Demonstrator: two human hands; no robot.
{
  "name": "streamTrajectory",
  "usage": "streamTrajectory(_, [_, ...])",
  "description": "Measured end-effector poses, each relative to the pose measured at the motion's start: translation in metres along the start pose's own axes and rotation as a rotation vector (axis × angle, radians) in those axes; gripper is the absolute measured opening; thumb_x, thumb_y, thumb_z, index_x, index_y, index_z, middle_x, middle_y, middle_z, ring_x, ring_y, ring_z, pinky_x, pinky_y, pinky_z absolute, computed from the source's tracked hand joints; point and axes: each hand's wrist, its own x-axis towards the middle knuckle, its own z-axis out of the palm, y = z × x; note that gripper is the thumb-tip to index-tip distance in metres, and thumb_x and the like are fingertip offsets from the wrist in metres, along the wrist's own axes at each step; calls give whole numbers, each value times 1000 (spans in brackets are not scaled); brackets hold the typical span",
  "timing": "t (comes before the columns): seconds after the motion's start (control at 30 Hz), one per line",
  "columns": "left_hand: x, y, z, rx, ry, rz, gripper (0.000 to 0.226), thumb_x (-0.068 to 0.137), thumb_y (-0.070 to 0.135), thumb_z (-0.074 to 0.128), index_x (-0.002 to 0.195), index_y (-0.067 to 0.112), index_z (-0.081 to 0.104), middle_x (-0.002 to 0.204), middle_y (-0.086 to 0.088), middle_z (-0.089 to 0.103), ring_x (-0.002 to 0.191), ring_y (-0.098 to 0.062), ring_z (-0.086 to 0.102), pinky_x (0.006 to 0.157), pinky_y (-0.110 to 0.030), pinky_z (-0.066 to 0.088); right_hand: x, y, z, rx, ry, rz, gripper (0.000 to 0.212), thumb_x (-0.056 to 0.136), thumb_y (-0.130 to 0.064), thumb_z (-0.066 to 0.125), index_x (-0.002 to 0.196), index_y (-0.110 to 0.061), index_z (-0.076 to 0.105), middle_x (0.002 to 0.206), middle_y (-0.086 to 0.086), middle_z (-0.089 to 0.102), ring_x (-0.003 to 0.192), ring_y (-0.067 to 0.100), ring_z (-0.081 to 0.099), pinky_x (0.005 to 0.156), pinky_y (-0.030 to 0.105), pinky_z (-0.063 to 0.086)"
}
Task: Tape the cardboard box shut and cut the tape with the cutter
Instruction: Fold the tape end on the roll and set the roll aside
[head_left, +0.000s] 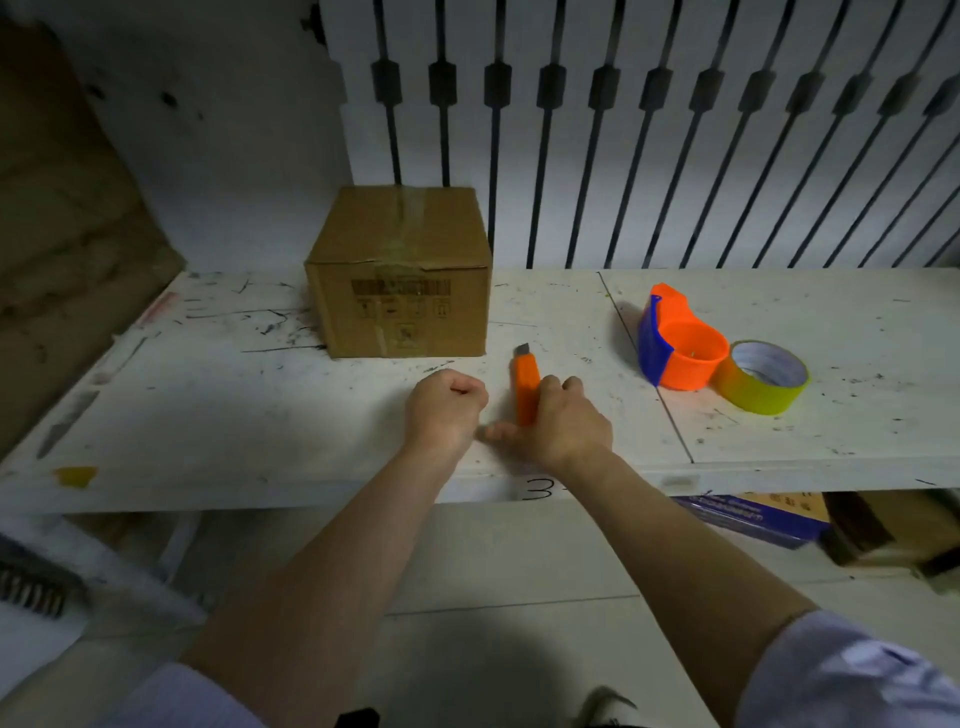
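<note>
A closed cardboard box (400, 273) stands at the back of the white table (218, 405), with clear tape running along its top seam. In front of it lies an orange cutter (525, 387), its blade tip out and pointing at the box. My right hand (558, 423) is wrapped around the cutter's handle on the tabletop. My left hand (445, 408) is a closed fist resting just left of the cutter, holding nothing. To the right sit an orange and blue tape dispenser (675, 345) and a yellow-green tape roll (763, 376), touching each other.
A dark metal railing (675, 135) runs behind the table. A yellow tape scrap (75, 475) sticks to the table's front left edge. Under the table at the right lie a blue carton (753, 517) and a brown box (893, 530).
</note>
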Motion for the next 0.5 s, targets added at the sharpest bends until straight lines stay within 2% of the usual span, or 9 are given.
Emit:
streamTrajectory(0.03, [0,-3,-5,-6,-6,-8,10,84,12,58,80,17,65,77,3,61,79,-16,55,78,-33,49,1,-3,2,-9,-14,24,78,66,-62,68,122,-15,41,118,7,47,105,27,58,75,35,46])
streamTrajectory(0.1, [0,-9,-14,-29,-18,-23,11,84,12,58,78,18,65,71,7,58,74,-15,52,74,-33,48,3,-5,4,15,-36,77,64,73,-43,71,120,-12,41,118,10,51,107,30,58,79,36,47])
streamTrajectory(0.17, [-3,-12,-21,-47,-30,-21,10,85,12,57,79,16,65,71,8,58,73,-14,51,70,-29,45,4,-4,0,46,-38,114,42,81,-27,63,114,-8,47,110,12,57,100,31,59,75,35,45])
streamTrajectory(0.23, [-7,-13,-27,-63,-32,-15,10,85,12,57,79,16,65,74,6,59,75,-14,53,71,-28,44,5,-2,-7,167,-30,147,19,88,-18,51,100,-4,53,92,13,57,84,30,56,69,33,43])
streamTrajectory(0.3, [-13,-15,-32,-80,-33,-14,13,85,11,57,75,18,63,74,7,59,79,-15,55,72,-28,45,1,-1,-14,494,-40,254,18,91,-14,40,92,-2,53,78,13,58,69,29,57,65,37,48])
streamTrajectory(0.37, [-20,-16,-36,-93,-39,-17,13,85,11,57,75,18,62,72,8,58,79,-16,55,70,-27,44,-10,-2,-20,856,-95,349,20,93,-11,33,97,-1,50,72,12,57,59,25,59,57,35,50])
streamTrajectory(0.43, [-29,-16,-40,-112,-44,-18,9,85,11,57,79,15,63,72,7,58,79,-16,55,65,-26,44,-28,-4,-25,1031,-157,353,19,94,-10,29,104,-4,44,76,13,56,59,23,58,53,33,50])
streamTrajectory(0.5, [-38,-15,-44,-121,-49,-13,8,85,11,57,81,14,63,72,7,58,80,-17,55,69,-26,44,-46,-6,-27,1125,-189,353,21,93,-13,31,109,-6,44,76,13,55,60,22,53,53,32,49])
